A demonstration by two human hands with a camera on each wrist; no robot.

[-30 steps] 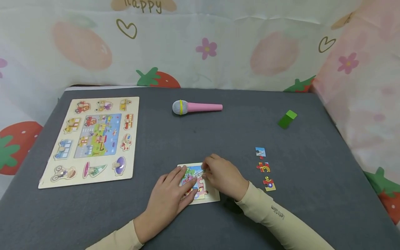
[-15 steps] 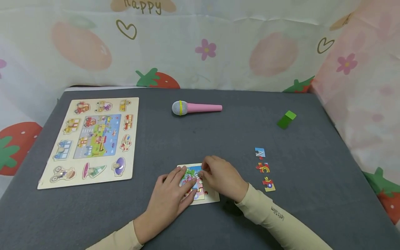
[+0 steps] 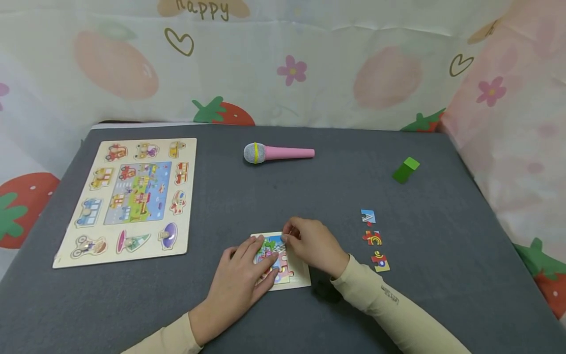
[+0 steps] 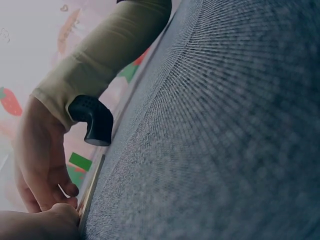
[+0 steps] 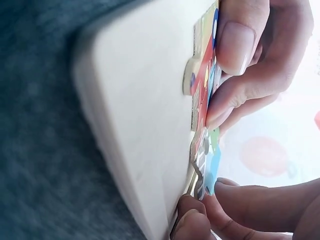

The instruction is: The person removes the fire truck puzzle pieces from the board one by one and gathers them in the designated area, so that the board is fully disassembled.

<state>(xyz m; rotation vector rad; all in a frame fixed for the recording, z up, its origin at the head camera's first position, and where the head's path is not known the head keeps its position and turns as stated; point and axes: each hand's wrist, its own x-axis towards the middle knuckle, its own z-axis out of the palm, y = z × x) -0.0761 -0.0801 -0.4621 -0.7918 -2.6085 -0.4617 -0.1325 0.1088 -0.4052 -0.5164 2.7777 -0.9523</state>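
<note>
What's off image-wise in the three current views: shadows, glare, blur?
Head: fairly even light, dark shadow under the right sleeve. Left wrist: dim, right hand shaded against the paler backdrop; gray cloth blurs toward the right edge. Right wrist: backdrop nearly blown out, the white board's near corner blurred, puzzle pieces crisper.

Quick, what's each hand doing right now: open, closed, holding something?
Left hand: open, spread over the jigsaw.
Right hand: closed, seemingly pinching a puzzle piece at the jigsaw's edge.
</note>
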